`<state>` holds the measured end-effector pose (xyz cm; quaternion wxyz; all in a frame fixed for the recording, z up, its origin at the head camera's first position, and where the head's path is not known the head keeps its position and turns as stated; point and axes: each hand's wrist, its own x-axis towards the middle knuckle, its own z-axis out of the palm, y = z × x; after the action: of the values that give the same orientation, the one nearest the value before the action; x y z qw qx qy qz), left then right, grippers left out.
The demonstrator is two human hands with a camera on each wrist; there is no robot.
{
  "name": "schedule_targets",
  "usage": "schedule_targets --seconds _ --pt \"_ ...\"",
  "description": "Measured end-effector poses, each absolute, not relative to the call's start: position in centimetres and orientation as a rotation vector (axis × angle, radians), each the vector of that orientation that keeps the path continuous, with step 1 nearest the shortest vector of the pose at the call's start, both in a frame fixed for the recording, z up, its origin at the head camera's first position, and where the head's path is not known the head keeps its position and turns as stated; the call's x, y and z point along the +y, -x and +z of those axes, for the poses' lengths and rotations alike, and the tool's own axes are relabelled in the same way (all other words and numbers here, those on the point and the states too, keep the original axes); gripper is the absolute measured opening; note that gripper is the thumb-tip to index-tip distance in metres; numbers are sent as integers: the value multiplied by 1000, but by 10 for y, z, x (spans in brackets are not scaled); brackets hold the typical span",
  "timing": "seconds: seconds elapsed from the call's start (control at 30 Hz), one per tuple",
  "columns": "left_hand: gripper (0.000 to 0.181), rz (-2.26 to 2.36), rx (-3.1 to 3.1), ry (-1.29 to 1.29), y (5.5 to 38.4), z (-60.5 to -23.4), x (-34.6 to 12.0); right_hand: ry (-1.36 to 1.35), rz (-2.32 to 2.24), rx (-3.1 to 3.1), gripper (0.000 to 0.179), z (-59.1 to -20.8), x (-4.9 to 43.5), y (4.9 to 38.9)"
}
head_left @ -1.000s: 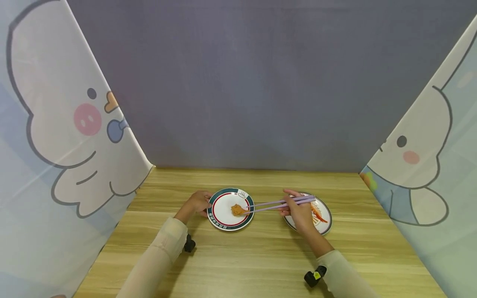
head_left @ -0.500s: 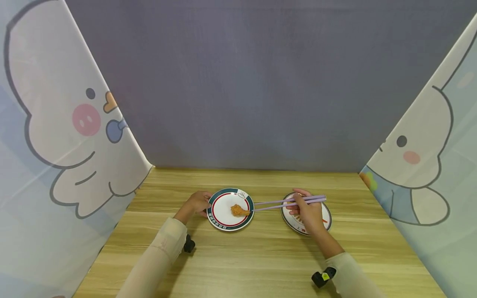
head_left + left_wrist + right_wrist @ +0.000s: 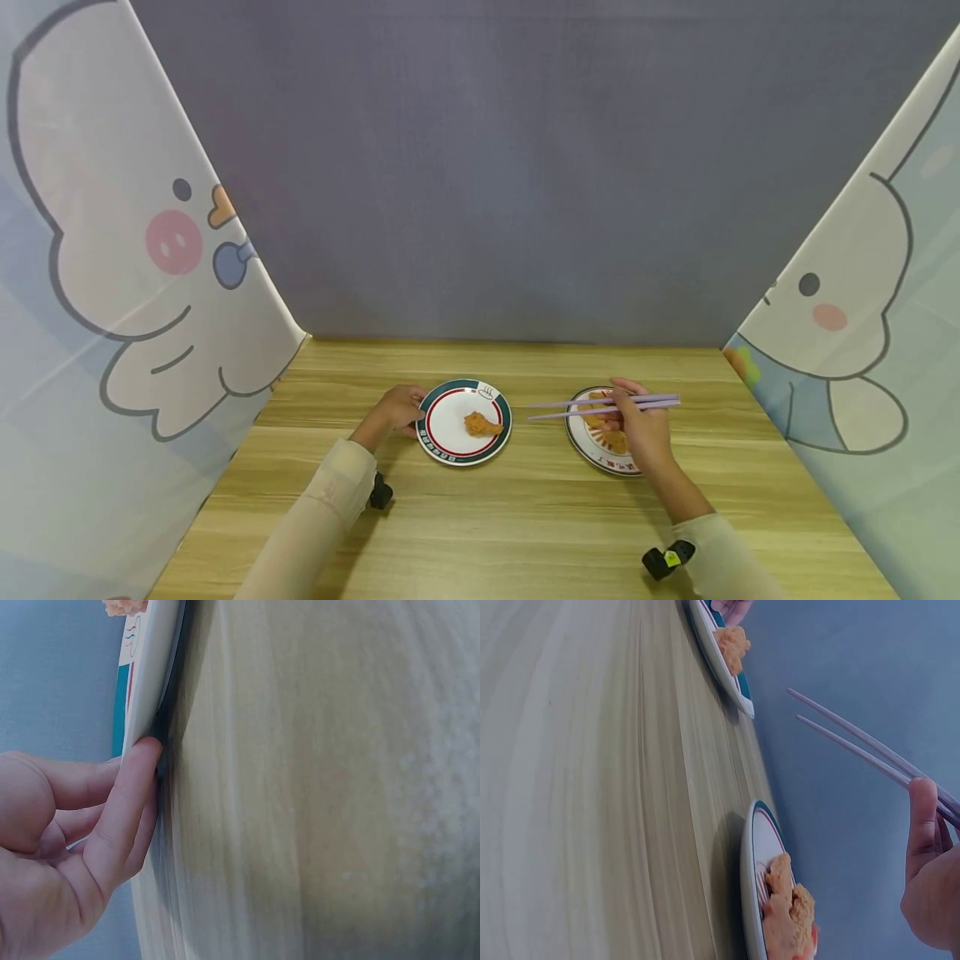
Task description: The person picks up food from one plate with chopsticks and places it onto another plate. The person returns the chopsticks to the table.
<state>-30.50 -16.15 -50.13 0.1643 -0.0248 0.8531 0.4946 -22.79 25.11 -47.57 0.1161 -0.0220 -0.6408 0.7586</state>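
Note:
My left hand (image 3: 396,408) pinches the left rim of a plate (image 3: 448,402) with a green and red border, its thumb and fingers at the edge in the left wrist view. A fried chicken drumstick (image 3: 482,424) lies on that plate, right of centre. My right hand (image 3: 643,427) holds a pair of lilac chopsticks (image 3: 660,404) over a second plate (image 3: 588,454). Their tips point left and stand apart, with nothing between them, in the gap between the plates. Several pieces of fried food (image 3: 784,930) lie on the second plate, partly hidden by my right hand.
Both plates rest on a wooden table (image 3: 480,517). A grey cloth wall (image 3: 480,167) rises behind it, and cartoon-printed sheets (image 3: 247,358) stand at the left and right sides.
My right hand has moved right, and the chopstick tips have drawn away from the drumstick, which stays on the left plate. My left hand has kept its hold on the rim.

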Motion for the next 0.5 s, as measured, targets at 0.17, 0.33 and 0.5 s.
schedule_targets --seconds 0.17,0.33,0.5 --pt "44 1401 2431 71 305 -501 -162 62 2205 -1867 24 -474 260 225" --pt "43 1405 2426 63 305 -501 -162 82 2199 -1848 25 -473 271 221" --pt "43 1418 2414 65 304 -502 -162 110 2195 -1812 19 -474 281 218"
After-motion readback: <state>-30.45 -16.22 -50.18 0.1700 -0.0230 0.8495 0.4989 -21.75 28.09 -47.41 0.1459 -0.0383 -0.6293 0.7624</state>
